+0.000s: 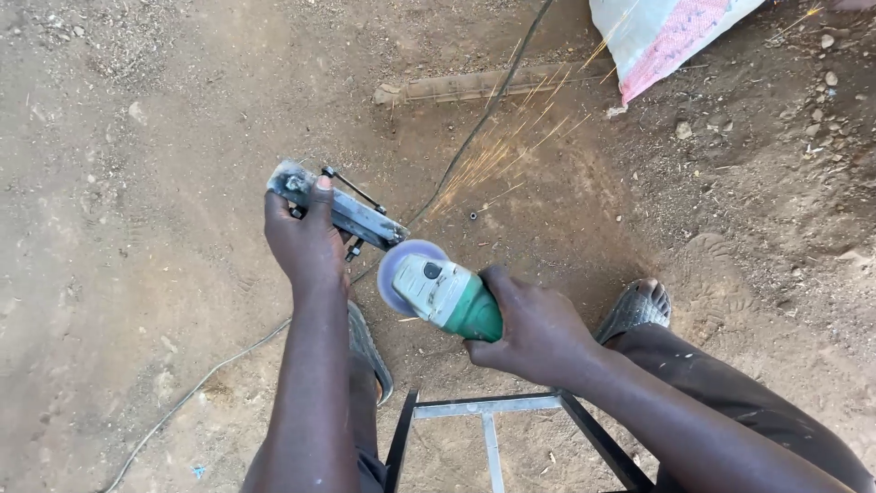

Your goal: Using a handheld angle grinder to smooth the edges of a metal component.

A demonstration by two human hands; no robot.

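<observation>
While your left hand (306, 239) is gripping the small metal part (342, 210) with fingers closed around it, held up over the dirt ground (137, 274), your right hand (538, 330) is clamping the green grinder (447, 294) shut-fisted, its disc (406, 265) meeting the part's end. Sparks (506, 151) are flying away from you, which is sound; you are judged better off bracing the part against something firm and keeping the cable (474, 128) and your sandalled feet (639, 306) outside the spark path.

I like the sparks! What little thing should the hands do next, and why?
Probably keep the metal piece steady in the left hand while the right hand eases the green grinder along its edge: the disc touches the end and sparks fly away.
</observation>
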